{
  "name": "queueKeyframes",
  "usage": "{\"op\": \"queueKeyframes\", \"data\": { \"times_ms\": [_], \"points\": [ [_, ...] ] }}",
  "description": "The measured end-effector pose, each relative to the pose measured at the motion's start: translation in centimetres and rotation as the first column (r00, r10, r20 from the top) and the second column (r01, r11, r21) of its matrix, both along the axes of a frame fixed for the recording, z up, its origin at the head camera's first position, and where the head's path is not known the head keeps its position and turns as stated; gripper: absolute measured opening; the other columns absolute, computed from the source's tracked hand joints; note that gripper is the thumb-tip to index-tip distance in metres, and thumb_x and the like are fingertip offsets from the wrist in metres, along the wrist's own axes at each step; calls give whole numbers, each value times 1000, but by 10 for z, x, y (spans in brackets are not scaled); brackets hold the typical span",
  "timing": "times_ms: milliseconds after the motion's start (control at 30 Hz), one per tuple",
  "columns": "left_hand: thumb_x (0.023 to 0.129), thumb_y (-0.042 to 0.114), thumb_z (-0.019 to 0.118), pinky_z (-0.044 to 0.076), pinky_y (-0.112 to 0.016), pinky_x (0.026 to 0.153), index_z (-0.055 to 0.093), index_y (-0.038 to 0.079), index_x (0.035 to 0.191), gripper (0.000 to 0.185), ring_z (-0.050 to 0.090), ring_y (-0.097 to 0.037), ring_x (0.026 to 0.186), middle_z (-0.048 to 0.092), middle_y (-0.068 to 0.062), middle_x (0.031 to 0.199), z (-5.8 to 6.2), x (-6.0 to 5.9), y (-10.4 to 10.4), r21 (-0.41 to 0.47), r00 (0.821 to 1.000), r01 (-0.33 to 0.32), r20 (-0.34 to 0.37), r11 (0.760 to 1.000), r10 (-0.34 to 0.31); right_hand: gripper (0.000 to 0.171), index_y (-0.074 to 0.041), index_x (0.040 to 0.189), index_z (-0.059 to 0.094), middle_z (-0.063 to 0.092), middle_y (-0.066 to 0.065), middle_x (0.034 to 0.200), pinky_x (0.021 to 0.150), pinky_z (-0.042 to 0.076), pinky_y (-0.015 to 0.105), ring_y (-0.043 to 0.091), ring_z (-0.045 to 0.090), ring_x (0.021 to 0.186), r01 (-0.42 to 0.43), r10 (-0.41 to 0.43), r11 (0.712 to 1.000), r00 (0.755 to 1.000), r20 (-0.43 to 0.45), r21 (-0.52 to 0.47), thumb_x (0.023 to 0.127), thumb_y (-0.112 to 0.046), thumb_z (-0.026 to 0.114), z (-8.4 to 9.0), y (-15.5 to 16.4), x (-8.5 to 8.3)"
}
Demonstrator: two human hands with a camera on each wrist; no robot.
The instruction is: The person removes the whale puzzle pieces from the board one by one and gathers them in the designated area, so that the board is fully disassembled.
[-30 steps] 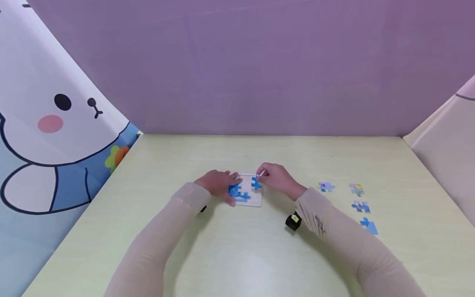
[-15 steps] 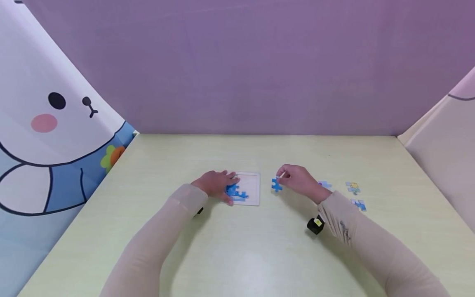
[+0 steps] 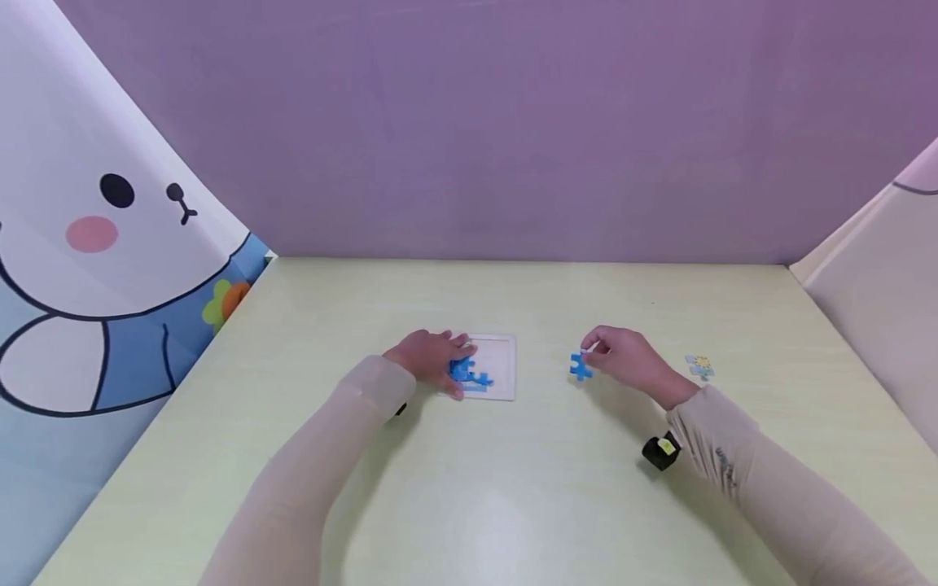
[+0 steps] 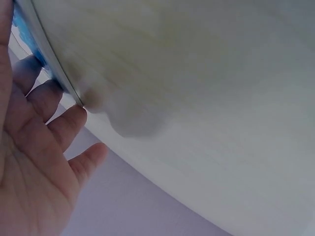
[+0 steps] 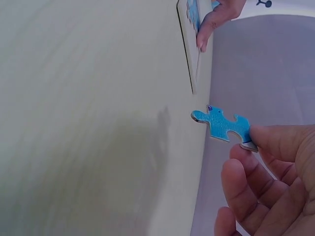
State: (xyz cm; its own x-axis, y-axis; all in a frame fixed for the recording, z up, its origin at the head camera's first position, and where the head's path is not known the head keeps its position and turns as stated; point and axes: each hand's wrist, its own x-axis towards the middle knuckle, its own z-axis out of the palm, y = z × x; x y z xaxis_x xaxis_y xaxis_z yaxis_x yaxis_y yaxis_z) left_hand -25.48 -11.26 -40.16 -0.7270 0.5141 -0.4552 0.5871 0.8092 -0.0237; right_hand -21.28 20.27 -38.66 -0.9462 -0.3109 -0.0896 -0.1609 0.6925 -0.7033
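Right wrist view: a blue puzzle piece [image 5: 224, 125] sits right of centre, apparently raised off the bench [image 3: 469, 505]. The grip of the right hand [image 3: 623, 356] is closed on one end, thumb against fingers; the opposite tab is free. At the centre of the head view, the left hand [image 3: 428, 358] has its fingers spread over the left part of the white tray [image 3: 502, 358], touching it.

Handling, by judgement: light, thin and stiff, probably card or thin board. The printed face may be slightly slippery; the narrow tabs look the likeliest points of damage. Best hold is at a broad edge or corner, as found — not by a tab.

Differences between views: head view alone shows the loose flower-patterned piece [image 3: 701, 366], right of centre, and the blue joined pieces [image 3: 469, 374] laid out in the tray. Right wrist view alone shows the held piece's edge and pinch closely, the tray being nearly edge-on at the top. Left wrist view shows fingertips at the tray's edge, upper left — the held piece does not appear there.
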Motion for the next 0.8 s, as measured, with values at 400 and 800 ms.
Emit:
{"op": "queueKeyframes", "data": {
  "times_ms": [400,800],
  "points": [
    [83,63,60,26,-51,109,29,22,152,87,26,-28,142,25,-4,157,0,0,0,-48,998,28,-46,998,-31,16,1,104,61,64,8,86,64,47,33,20,59,74,19,-18,999,1000,-6,39,94,-12,60,1,30,11],
    [82,64,60,29,-52,108,29,22,152,87,27,-29,141,25,-4,157,0,1,1,-45,997,47,-52,998,-49,20,3,106,61,64,6,85,64,47,33,19,58,73,55,-55,997,998,-6,58,94,-12,59,-3,58,22]
  ]
}}
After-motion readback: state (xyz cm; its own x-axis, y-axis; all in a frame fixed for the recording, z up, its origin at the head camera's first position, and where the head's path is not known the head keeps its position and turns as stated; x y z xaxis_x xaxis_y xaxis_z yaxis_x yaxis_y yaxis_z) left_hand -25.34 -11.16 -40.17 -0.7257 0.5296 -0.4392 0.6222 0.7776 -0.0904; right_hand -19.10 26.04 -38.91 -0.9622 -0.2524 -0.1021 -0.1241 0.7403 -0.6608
